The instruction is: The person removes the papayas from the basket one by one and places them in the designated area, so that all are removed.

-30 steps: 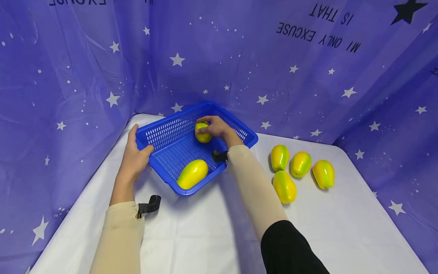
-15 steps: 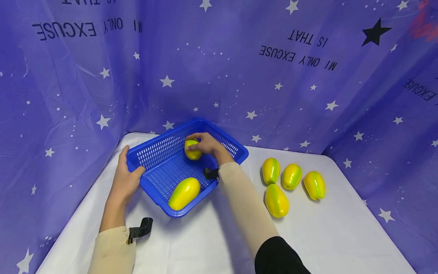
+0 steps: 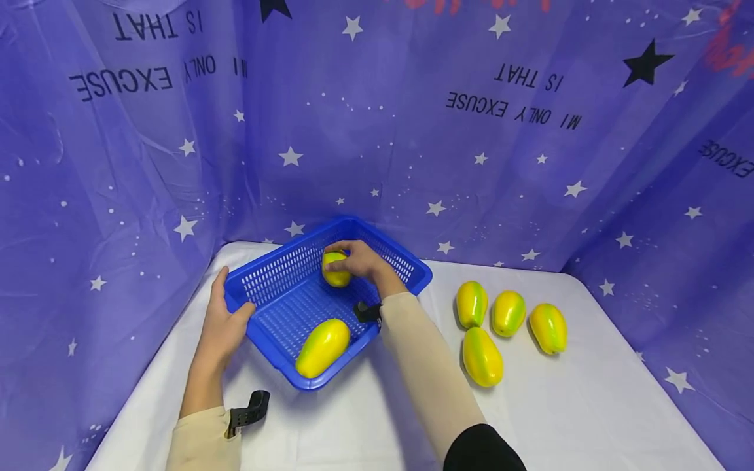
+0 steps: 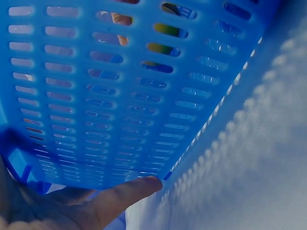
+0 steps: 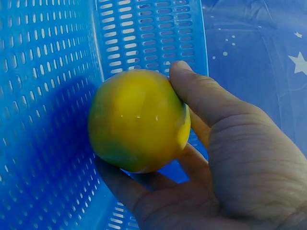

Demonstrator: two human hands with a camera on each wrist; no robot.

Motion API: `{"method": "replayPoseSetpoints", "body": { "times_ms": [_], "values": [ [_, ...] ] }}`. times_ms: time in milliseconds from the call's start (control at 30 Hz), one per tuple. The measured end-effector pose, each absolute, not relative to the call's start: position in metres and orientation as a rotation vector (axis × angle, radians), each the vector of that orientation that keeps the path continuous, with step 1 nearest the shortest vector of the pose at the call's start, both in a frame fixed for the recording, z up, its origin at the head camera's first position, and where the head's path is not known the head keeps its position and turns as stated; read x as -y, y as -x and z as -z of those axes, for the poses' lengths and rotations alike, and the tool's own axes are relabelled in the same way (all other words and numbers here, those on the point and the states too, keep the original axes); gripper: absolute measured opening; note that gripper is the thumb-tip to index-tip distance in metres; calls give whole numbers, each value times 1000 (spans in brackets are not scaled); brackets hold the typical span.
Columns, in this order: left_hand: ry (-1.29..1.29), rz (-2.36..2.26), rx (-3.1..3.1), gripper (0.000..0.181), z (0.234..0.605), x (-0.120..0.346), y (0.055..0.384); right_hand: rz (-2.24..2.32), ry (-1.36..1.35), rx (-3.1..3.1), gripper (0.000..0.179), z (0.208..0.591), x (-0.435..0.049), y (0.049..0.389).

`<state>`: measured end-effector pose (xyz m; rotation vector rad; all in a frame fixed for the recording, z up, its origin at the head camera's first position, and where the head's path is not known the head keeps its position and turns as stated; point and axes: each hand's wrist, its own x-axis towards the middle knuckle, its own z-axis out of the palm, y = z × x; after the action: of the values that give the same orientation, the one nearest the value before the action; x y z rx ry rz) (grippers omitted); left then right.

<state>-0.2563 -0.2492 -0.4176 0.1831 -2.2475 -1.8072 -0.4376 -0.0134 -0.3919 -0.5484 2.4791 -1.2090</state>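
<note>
A blue perforated plastic basket point(image 3: 283, 327) stands at an angle on the white-covered table. My left hand point(image 3: 222, 327) grips its left end, thumb and fingers spread along the rim. Through the slots in the left wrist view, a bit of yellow shows inside the basket point(image 4: 105, 139). Inside, toward the back wall, my right hand point(image 3: 364, 263) holds a yellow-green mango point(image 3: 336, 269). The right wrist view shows the thumb on one side of this mango point(image 5: 139, 120) and fingers beneath and around the other. Another mango point(image 3: 323, 348) lies in the basket's front corner.
Several more mangoes lie on the table point(image 3: 577, 405) right of the basket: one at the back point(image 3: 472, 304), one in front of it point(image 3: 482, 357), and others farther right point(image 3: 548, 328). A purple star-printed curtain point(image 3: 377, 131) rises behind the table and along both sides.
The head view has tilted upward, so the scene sits lower. Both hands, the basket and the mangoes keep the same places relative to one another.
</note>
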Motion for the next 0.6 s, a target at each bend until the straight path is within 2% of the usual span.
{"method": "replayPoseSetpoints", "body": {
  "times_ms": [600],
  "values": [
    [-201,1786,2232,82,421,246,257,1263,566,-2473,44,397,12,438]
  ]
}}
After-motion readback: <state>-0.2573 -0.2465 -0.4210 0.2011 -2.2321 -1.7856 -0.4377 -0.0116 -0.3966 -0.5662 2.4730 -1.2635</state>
